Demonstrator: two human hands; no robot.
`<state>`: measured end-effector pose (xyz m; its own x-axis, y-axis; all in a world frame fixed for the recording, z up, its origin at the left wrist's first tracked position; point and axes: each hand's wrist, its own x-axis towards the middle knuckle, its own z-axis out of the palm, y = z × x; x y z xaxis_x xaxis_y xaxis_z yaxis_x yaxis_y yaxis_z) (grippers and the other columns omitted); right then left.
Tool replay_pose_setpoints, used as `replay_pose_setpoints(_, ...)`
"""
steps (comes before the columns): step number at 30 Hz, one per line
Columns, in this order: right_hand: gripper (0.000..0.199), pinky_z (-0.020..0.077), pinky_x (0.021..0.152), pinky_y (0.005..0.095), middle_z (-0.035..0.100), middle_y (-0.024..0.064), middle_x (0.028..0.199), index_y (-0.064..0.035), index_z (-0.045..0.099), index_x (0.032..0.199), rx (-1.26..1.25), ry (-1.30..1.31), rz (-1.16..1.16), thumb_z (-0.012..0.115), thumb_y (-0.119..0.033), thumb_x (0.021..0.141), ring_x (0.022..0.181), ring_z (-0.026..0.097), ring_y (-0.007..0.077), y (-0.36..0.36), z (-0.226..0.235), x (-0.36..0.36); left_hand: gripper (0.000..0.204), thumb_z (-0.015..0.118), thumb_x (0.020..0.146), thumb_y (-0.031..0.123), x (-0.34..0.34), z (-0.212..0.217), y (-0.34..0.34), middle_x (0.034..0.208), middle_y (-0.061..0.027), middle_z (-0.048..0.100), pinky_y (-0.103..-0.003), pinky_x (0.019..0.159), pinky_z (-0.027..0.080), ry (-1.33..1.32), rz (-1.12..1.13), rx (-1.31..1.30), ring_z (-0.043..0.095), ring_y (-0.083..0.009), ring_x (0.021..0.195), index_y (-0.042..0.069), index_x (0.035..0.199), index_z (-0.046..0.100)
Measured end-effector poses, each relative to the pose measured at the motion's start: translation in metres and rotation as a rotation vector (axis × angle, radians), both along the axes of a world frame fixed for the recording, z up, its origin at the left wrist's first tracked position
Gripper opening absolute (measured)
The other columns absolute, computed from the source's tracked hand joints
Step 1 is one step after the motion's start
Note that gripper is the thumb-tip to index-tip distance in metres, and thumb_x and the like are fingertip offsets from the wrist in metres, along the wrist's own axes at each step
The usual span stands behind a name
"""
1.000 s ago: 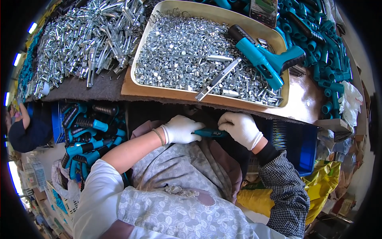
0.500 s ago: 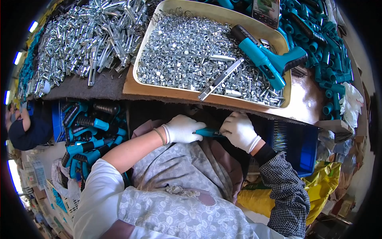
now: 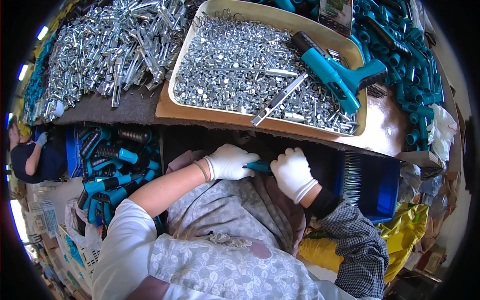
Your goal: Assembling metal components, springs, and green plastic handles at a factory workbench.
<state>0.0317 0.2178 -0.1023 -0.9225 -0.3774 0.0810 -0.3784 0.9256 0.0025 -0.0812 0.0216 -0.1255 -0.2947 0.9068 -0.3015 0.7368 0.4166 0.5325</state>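
My left hand [image 3: 230,162], in a white glove, is closed around a teal plastic tool body [image 3: 259,166] below the table's front edge. Only a short stretch of that body shows between my hands. My right hand [image 3: 292,172], gloved in white too, is curled at the right end of the teal body. Its fingertips are turned away, so what they grip is hidden. On the table above lies a cream tray [image 3: 172,92] of small metal parts. Across its right side rests a teal and black pistol-shaped tool [image 3: 330,75], beside a slim metal slotted piece [image 3: 277,100].
Metal tubes and fittings [image 3: 100,60] are heaped at the left of the table. Teal parts [image 3: 415,85] pile up at the right, near a phone [image 3: 335,15]. Teal-black tools [image 3: 112,165] fill the lower left. A blue bin [image 3: 382,187] stands lower right. Another person [image 3: 37,155] sits far left.
My right hand has turned and shifted slightly left and down, its fingers more tightly curled. My left hand keeps its hold. The person at far left has moved an arm into view.
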Motion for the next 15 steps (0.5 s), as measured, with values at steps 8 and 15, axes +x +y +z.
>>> replay_pose_setpoints(8,0.011,0.0447,0.059,0.0393,0.066,0.0099,0.063,-0.0099,0.071,0.068,0.032,-0.219,-0.16,0.064,-0.015,0.074,0.065,0.065,0.0269,-0.011,0.002,-0.008,0.037,0.064,0.086,0.043,0.002,0.006,0.002,0.084,-0.0133,0.07,-0.047,0.071,0.053,0.012,-0.003,-0.023,0.068,-0.0346,0.082,0.015,0.111,0.064)
replay_pose_setpoints(15,0.007,0.0537,0.067,0.047,0.066,0.0159,0.07,-0.0089,0.072,0.077,-0.241,-0.4,-0.266,0.066,-0.011,0.073,0.07,0.066,0.0376,0.001,0.0,-0.018,0.039,0.063,0.086,0.042,0.003,0.01,0.002,0.084,-0.0143,0.07,-0.047,0.071,0.053,0.01,0.002,-0.049,0.069,-0.0351,0.08,0.018,0.116,0.064)
